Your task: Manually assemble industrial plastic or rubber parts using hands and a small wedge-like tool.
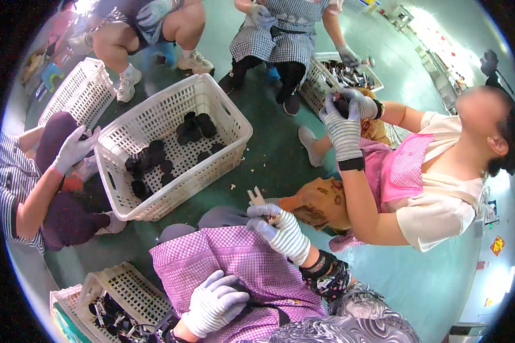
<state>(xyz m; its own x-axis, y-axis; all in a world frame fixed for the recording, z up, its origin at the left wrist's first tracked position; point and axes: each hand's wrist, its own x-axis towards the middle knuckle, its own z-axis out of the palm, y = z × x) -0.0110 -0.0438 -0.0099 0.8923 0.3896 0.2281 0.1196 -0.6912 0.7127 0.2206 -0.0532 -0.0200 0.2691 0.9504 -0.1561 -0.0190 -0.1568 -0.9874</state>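
My right hand [285, 233], in a blue-and-white striped glove, is closed around a pale, two-pronged tool [256, 198]. Its prongs point up toward the large crate; the rest of the tool is hidden by my fingers, so its exact kind is unclear. My left hand [216, 302], in a white glove, lies over the pink checked apron [212, 257] on my lap. The left fingers are stretched out, and nothing shows in them. Beyond my knees stands a large white perforated crate [180, 186] with several dark, rounded pieces [191, 128] on its bottom.
Lower left, another crate [126, 280] holds black and metallic parts [106, 314]. A full crate [349, 74] stands at the far right. Close on my right, a person in a pink apron [409, 166] works with gloved hands. Other people sit left and opposite.
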